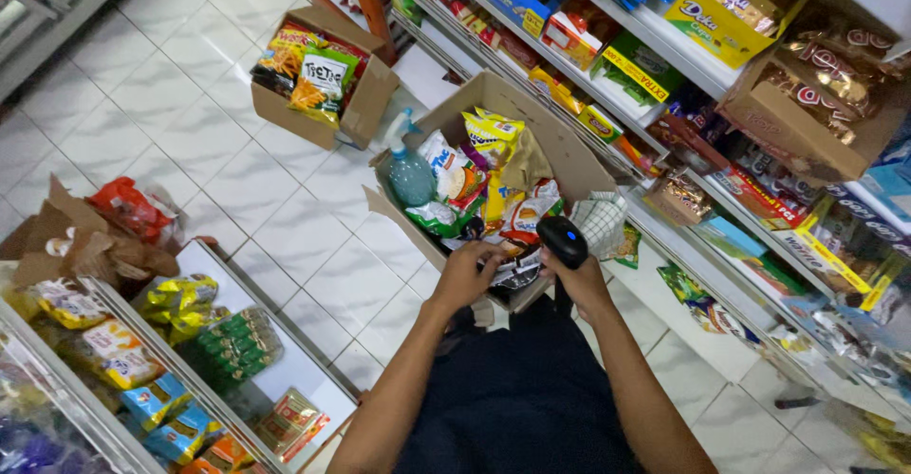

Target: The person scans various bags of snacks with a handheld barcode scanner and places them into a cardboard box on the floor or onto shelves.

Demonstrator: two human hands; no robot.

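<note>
Two hands work at a cardboard box (pixel 560 142) of snack packets on the white tiled floor: the left hand (pixel 467 275) clasps a dark packet (pixel 517 267) at its near edge, the right hand (pixel 581 279) is clenched around a black handheld scanner (pixel 564 241). A blue spray bottle (pixel 408 166) stands in the box's far corner.

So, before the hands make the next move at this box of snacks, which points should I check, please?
1. Scanner held in right hand: ok.
2. Left hand grips a dark packet at the near edge of the cardboard box: ok.
3. Scanner window facing the packet: cannot tell.
4. Packet's code visible: cannot tell.
5. Spray bottle upright in the box corner: ok.
6. Box resting steadily: cannot tell.
</note>
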